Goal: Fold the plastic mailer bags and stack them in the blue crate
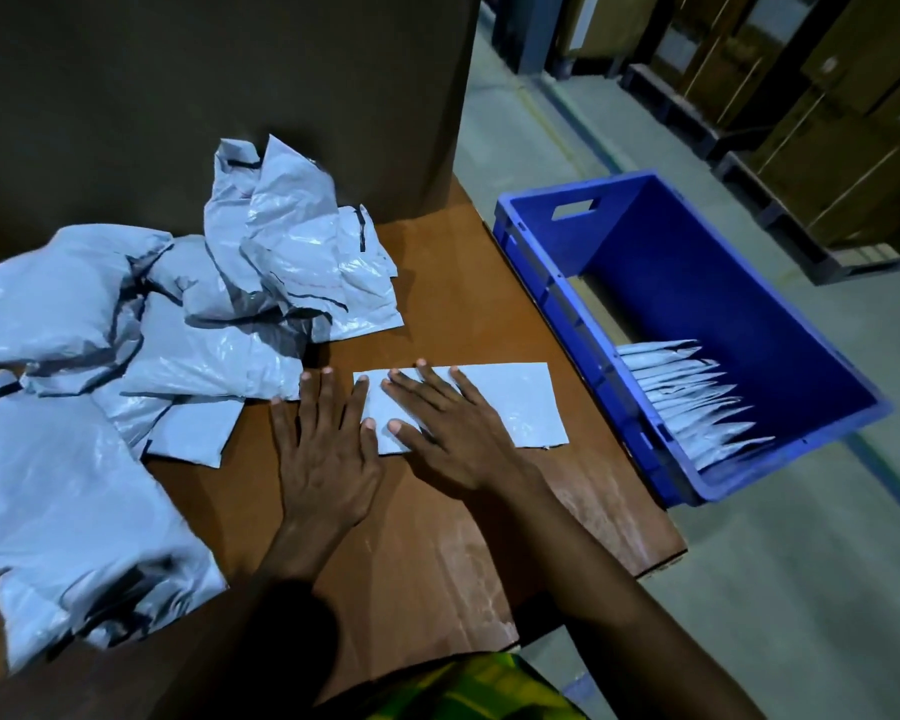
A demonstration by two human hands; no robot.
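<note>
Head view: left hand (326,449) and right hand (448,428) press spread fingers on a folded pale-grey plastic mailer bag (500,402) on the brown table (437,543), several folded bags (692,402) already line the blue plastic crate (723,283), and a crumpled heap of bags (126,330) lies unfolded.

Pale grey mailer bags (126,324), blue crate (697,283), brown table (463,283)

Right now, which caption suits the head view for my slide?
Left hand and right hand press a folded bag on the table; loose bags left, crate with stack right.
</note>
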